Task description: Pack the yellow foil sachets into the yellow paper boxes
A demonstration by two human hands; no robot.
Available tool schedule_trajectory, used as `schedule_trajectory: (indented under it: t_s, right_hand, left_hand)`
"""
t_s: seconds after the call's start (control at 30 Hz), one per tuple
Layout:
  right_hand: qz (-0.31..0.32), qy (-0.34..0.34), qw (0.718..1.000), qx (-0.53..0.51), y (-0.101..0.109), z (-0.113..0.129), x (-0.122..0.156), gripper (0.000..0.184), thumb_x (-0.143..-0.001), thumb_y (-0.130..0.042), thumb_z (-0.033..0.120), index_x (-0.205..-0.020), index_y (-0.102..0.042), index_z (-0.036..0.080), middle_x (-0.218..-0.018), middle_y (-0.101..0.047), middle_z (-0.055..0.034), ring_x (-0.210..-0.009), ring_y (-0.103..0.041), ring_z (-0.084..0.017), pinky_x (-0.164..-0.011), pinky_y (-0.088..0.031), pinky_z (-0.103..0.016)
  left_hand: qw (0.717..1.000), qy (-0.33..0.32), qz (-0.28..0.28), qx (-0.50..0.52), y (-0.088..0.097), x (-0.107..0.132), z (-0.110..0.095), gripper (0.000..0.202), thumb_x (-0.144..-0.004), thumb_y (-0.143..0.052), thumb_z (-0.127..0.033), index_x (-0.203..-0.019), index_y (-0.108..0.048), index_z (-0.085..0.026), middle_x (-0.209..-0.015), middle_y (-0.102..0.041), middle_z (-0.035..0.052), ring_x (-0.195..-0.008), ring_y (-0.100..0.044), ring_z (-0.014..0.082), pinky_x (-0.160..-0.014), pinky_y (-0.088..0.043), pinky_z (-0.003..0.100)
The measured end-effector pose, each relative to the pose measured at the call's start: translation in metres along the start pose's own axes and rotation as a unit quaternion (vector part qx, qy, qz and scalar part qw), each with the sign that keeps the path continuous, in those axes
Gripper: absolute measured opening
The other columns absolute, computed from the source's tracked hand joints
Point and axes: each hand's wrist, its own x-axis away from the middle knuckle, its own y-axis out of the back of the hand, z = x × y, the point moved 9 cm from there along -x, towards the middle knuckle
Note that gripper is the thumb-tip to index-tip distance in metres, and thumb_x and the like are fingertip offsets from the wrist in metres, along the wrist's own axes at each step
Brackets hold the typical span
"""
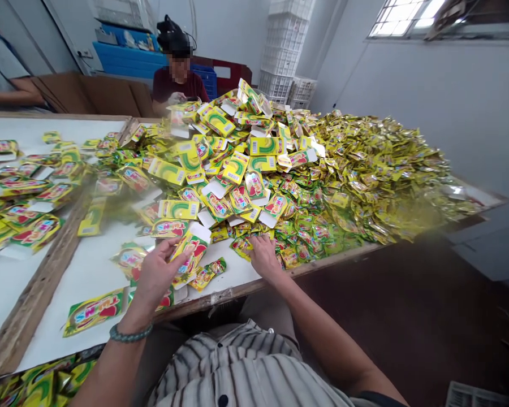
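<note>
My left hand (159, 271) is closed around a yellow printed carton (194, 251), its white end flap standing up and its colourful front facing me. Past the table's near edge, my right hand (263, 255) reaches into the front of the heap of small green-and-yellow sachets (299, 249). Its fingers are bent and close together, with the tips hidden among the sachets. Between the two hands a few loose sachets (208, 273) lie on the white tabletop. A larger flat printed pouch (94, 311) rests left of my left wrist.
Open-flapped cartons (233, 169) form a tall heap ahead, beside a broad mound of gold-yellow sachets (377, 169). A wooden strip (46, 271) divides the table; more cartons (34, 232) lie beyond it. A co-worker (180, 85) sits opposite. White crates (282, 51) are stacked behind.
</note>
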Motion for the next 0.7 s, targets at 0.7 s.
schedule_trajectory:
  t_s: [0.7]
  right_hand:
    - [-0.015, 0.079, 0.995, -0.053, 0.001, 0.079, 0.003, 0.023, -0.090, -0.058, 0.035, -0.102, -0.067, 0.018, -0.106, -0.064, -0.0117, -0.102, -0.048, -0.026, -0.088, -0.034, -0.039]
  left_hand:
    - [0.995, 0.087, -0.037, -0.022, 0.051, 0.040, 0.043, 0.057, -0.061, -0.077, -0.054, -0.102, -0.067, -0.016, -0.109, -0.073, 0.0108, -0.106, -0.065, 0.0296, -0.096, -0.049, 0.043]
